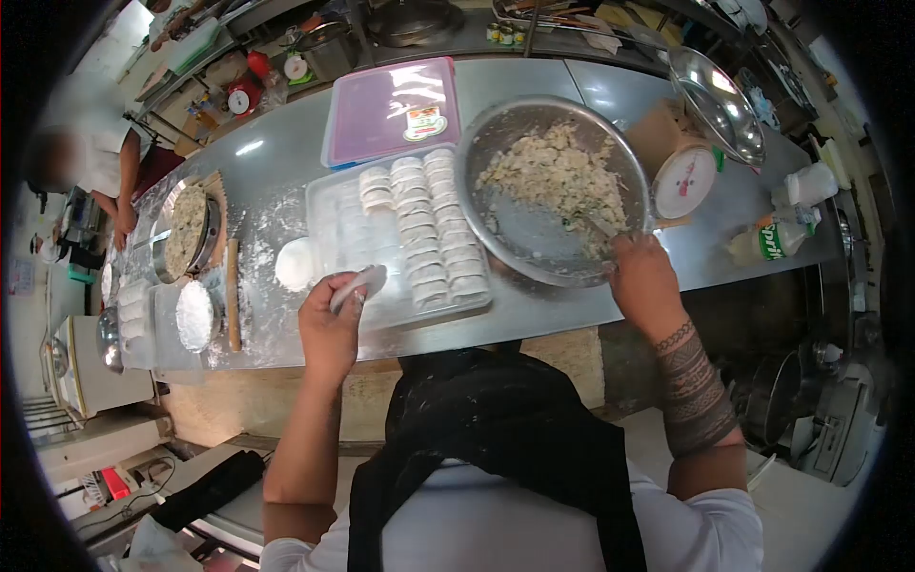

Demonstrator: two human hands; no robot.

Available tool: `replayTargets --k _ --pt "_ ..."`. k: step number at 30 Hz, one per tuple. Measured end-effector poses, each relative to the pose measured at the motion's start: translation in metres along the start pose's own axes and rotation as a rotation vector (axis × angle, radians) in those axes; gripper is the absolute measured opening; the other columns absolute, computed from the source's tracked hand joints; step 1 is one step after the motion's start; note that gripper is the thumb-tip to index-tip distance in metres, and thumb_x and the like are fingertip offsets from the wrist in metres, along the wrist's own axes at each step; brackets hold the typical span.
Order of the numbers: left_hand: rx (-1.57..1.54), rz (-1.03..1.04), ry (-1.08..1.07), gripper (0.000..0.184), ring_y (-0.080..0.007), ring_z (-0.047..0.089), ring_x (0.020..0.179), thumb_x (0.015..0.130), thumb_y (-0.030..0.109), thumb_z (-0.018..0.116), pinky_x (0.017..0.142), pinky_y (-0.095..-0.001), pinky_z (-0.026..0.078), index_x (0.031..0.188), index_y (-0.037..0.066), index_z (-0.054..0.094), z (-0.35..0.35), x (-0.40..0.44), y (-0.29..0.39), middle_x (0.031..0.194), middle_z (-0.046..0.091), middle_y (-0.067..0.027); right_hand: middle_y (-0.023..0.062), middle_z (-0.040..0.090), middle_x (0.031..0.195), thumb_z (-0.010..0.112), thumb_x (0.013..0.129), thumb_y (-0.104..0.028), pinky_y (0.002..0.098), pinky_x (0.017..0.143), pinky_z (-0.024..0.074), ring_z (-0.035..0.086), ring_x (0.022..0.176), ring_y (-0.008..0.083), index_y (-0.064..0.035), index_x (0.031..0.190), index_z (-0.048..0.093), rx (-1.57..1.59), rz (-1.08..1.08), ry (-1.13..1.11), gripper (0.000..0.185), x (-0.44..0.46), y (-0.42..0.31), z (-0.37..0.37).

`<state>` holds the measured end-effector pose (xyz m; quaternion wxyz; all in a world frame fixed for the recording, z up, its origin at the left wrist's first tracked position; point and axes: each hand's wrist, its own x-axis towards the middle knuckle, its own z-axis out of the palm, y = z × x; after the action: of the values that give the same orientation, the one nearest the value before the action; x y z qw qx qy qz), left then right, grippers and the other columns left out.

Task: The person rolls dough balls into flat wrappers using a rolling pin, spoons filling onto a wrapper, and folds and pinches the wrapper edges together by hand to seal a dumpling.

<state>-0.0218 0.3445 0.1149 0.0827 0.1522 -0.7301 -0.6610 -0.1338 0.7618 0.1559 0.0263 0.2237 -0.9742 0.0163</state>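
My left hand [330, 322] pinches a round dumpling wrapper [364, 284] above the near edge of a plastic tray [329, 214]. Rows of folded dumplings [415, 227] fill the tray's right part. A pile of white, floured wrappers [299, 264] lies at its left. My right hand [640, 275] is closed around a spoon-like utensil [600, 227] at the near right rim of a large metal bowl [474, 143]. The utensil's tip reaches into a pale, chopped filling flecked with green [558, 172]; its exact shape is unclear.
Behind the tray lies a pinkish lid [386, 119]. A rolling pin [233, 296], a bowl of flour [197, 315] and a second filling bowl [187, 232] stand left, near another person [105, 167]. A dial scale [684, 181] and a Sprite bottle [770, 240] are right.
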Motion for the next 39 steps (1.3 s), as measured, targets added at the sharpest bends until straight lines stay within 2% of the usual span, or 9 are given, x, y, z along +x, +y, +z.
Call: replayTargets --k 2,5,6,10,14,20,26,29,39 --pt "0.6 0.379 -0.085 0.042 -0.0292 0.062 0.131 0.094 -0.008 0.057 0.112 -0.0387 0.047 0.135 -0.001 0.056 0.006 -0.002 0.001 0.144 0.061 -0.0243 0.0213 0.068 0.098 0.07 0.089 -0.01 0.0503 0.085 0.0556 0.067 0.097 0.0402 0.0001 0.108 0.063 -0.09 0.062 -0.044 0.023 -0.004 0.033 0.009" --pt "0.182 0.329 0.05 0.04 -0.0279 0.059 0.134 0.097 -0.002 0.055 0.114 -0.0395 0.045 0.137 0.001 0.053 0.023 0.007 0.005 0.149 0.057 -0.0253 0.022 0.069 0.097 0.059 0.093 -0.011 0.0459 0.077 0.0593 0.071 0.09 0.0357 0.0001 0.109 0.062 -0.098 0.083 -0.262 0.019 0.007 0.054 -0.003" --pt "0.007 0.252 0.048 0.039 -0.0309 0.053 0.142 0.102 0.001 0.052 0.115 -0.044 0.044 0.141 -0.003 0.05 0.03 0.009 0.01 0.147 0.058 -0.0254 0.0209 0.069 0.096 0.059 0.093 -0.011 0.0457 0.076 0.0594 0.071 0.089 0.0353 -0.0008 0.106 0.062 -0.135 0.035 -0.198 0.017 0.013 0.066 0.001" --pt "-0.801 -0.426 0.262 0.04 -0.0308 0.063 0.126 0.103 0.003 0.053 0.111 -0.0474 0.052 0.14 -0.008 0.047 0.055 0.014 0.016 0.13 0.063 -0.0221 0.0175 0.07 0.093 0.059 0.092 -0.012 0.0455 0.074 0.0598 0.073 0.088 0.0343 -0.0046 0.1 0.067 -0.242 -0.085 -0.075 0.014 0.061 0.102 0.04" --pt "-1.008 -0.611 0.083 0.044 -0.0336 0.066 0.122 0.1 0.003 0.058 0.112 -0.0475 0.053 0.138 -0.017 0.045 0.082 0.007 0.02 0.133 0.062 -0.023 0.0157 0.071 0.093 0.059 0.09 -0.013 0.0458 0.075 0.0597 0.073 0.089 0.034 -0.0084 0.104 0.072 -0.215 -0.14 -0.164 0.02 0.074 0.092 0.04" --pt "-1.001 -0.447 -0.119 0.044 -0.0322 0.067 0.122 0.097 0.003 0.063 0.108 -0.045 0.055 0.136 -0.013 0.051 0.098 0.004 -0.004 0.131 0.065 -0.023 0.0165 0.071 0.094 0.057 0.092 -0.014 0.0479 0.075 0.0594 0.072 0.089 0.0369 -0.0077 0.104 0.076 -0.035 -0.164 0.066 0.023 0.078 0.049 0.036" --pt "-0.914 -0.592 -0.168 0.045 -0.0306 0.07 0.115 0.099 0.007 0.064 0.103 -0.0404 0.057 0.139 -0.012 0.051 0.11 0.003 0.008 0.127 0.067 -0.0212 0.0217 0.071 0.098 0.052 0.099 -0.013 0.0496 0.082 0.0582 0.071 0.099 0.0389 -0.0061 0.117 0.073 0.031 0.036 -0.191 0.028 0.096 0.029 0.089" --pt "-0.73 -0.647 -0.114 0.042 -0.0292 0.07 0.114 0.102 0.008 0.062 0.101 -0.0394 0.058 0.138 -0.013 0.052 0.13 -0.005 0.004 0.126 0.067 -0.0203 0.0254 0.07 0.106 0.053 0.095 -0.008 0.0487 0.089 0.0563 0.069 0.101 0.0401 -0.0115 0.14 0.065 0.131 -0.029 -0.338 0.047 0.083 0.029 0.087" --pt "-0.627 -0.725 -0.158 0.04 -0.024 0.07 0.111 0.104 0.01 0.061 0.097 -0.0357 0.058 0.138 -0.009 0.055 0.143 -0.005 0.015 0.123 0.069 -0.0164 0.0249 0.071 0.106 0.054 0.093 -0.005 0.0503 0.092 0.0558 0.069 0.102 0.0423 -0.0081 0.139 0.065 0.138 0.038 -0.44 0.047 0.085 0.044 0.063"
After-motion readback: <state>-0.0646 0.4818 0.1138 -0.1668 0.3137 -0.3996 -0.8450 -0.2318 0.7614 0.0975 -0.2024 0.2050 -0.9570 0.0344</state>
